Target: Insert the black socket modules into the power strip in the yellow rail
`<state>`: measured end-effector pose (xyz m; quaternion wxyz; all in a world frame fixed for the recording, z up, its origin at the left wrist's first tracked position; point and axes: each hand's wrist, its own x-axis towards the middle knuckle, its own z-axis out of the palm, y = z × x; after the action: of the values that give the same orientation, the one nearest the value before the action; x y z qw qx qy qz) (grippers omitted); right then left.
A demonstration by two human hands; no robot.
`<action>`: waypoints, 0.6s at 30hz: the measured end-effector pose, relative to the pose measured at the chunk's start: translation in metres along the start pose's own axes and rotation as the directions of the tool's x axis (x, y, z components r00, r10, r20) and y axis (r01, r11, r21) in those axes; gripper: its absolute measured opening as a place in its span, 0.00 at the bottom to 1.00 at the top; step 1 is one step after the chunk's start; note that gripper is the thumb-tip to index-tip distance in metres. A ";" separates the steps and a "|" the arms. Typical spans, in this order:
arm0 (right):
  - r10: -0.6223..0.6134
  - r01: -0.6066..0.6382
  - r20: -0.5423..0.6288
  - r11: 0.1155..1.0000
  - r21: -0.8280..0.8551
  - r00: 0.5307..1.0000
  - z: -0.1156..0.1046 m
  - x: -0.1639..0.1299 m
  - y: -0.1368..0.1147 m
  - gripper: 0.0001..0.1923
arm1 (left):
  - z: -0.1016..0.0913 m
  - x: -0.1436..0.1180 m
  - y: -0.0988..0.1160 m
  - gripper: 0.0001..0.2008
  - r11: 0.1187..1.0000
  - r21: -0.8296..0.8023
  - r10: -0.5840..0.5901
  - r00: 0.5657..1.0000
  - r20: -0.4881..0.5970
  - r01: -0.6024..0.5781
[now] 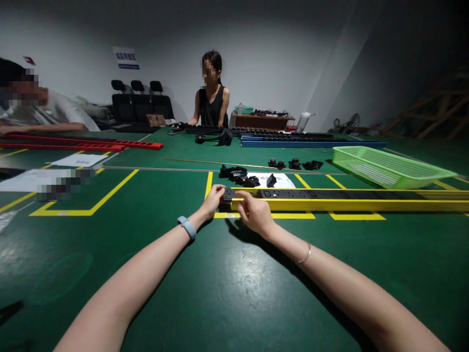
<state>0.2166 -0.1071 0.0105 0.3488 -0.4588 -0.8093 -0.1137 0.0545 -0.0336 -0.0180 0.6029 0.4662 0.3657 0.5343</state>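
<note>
A long yellow rail lies across the green table, with a row of black power sockets set in its channel. At its left end is a short black socket module, which sits in line with the channel. My left hand is closed on the module's outer end, thumb and fingers pinching it. My right hand is closed round the rail's near wall close to that end. Its index finger reaches over the channel beside the module, and the other fingers are curled in.
Black parts lie on white paper behind the rail, with more black parts farther back. A green basket stands at right. Blue rails and red rails lie beyond. Two people are across the table.
</note>
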 end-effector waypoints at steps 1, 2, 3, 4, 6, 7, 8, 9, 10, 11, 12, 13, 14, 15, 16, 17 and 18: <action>0.013 -0.013 0.071 1.000 0.002 0.997 0.001 -0.009 -0.008 0.19 | 0.000 0.000 0.000 0.05 1.000 0.006 0.005 1.000 -0.020 -0.005; 0.033 -0.033 0.134 0.999 -0.003 0.990 0.001 -0.015 -0.014 0.21 | 0.001 0.000 0.000 0.04 1.000 0.018 0.009 1.000 -0.028 -0.008; 0.062 -0.060 0.185 0.998 -0.015 0.981 0.002 -0.018 -0.018 0.23 | 0.000 -0.001 0.000 0.04 0.999 0.037 0.013 1.000 -0.027 -0.012; 0.093 -0.089 0.229 0.996 -0.029 0.969 0.003 -0.019 -0.021 0.24 | 0.000 -0.001 0.000 0.05 0.998 0.058 0.019 1.000 -0.020 -0.018; 0.152 -0.138 0.301 0.988 -0.067 0.941 0.004 -0.015 -0.022 0.27 | -0.001 -0.001 0.000 0.07 0.995 0.099 0.030 1.000 0.002 -0.030; 0.176 -0.154 0.332 0.984 -0.090 0.927 0.005 -0.012 -0.022 0.28 | -0.001 -0.001 0.000 0.08 0.992 0.119 0.030 0.999 0.013 -0.032; 0.193 -0.163 0.360 0.980 -0.113 0.913 0.006 -0.009 -0.021 0.28 | -0.002 -0.001 -0.001 0.09 0.990 0.140 0.029 0.999 0.022 -0.032; 0.202 -0.163 0.385 0.978 -0.133 0.901 0.006 -0.007 -0.021 0.29 | -0.002 -0.001 -0.001 0.10 0.986 0.165 0.030 0.999 0.029 -0.035; 0.204 -0.156 0.406 0.976 -0.150 0.891 0.007 -0.006 -0.020 0.30 | -0.002 -0.001 -0.002 0.12 0.981 0.191 0.035 0.999 0.032 -0.041; 0.201 -0.145 0.422 0.976 -0.162 0.884 0.007 -0.006 -0.020 0.30 | -0.002 0.000 -0.002 0.13 0.974 0.219 0.045 0.999 0.029 -0.050; 0.196 -0.133 0.432 0.976 -0.171 0.880 0.007 -0.006 -0.020 0.30 | -0.002 0.000 -0.002 0.14 0.967 0.246 0.058 0.998 0.022 -0.062; 0.190 -0.123 0.438 0.976 -0.177 0.879 0.007 -0.007 -0.020 0.31 | -0.002 -0.001 -0.001 0.16 0.961 0.268 0.073 0.997 0.012 -0.074; 0.187 -0.115 0.441 0.976 -0.184 0.878 0.007 -0.007 -0.020 0.31 | -0.001 -0.001 -0.001 0.17 0.956 0.282 0.087 0.996 0.000 -0.084; 0.185 -0.109 0.443 0.975 -0.192 0.877 0.007 -0.008 -0.021 0.31 | 0.000 -0.001 0.000 0.18 0.953 0.288 0.097 0.995 -0.012 -0.089; 0.185 -0.105 0.444 0.974 -0.199 0.877 0.006 -0.009 -0.021 0.31 | 0.001 -0.002 0.001 0.18 0.954 0.285 0.105 0.994 -0.027 -0.093; 0.187 -0.103 0.445 0.973 -0.206 0.876 0.006 -0.009 -0.022 0.31 | 0.001 -0.002 0.002 0.19 0.957 0.275 0.108 0.993 -0.040 -0.093; 0.193 -0.105 0.445 0.971 -0.215 0.875 0.006 -0.008 -0.022 0.31 | 0.002 -0.003 0.003 0.19 0.962 0.259 0.105 0.993 -0.050 -0.089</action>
<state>0.1986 -0.1219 0.0037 0.1097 -0.5639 -0.8171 -0.0483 0.0546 -0.0367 -0.0148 0.4986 0.5404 0.4274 0.5260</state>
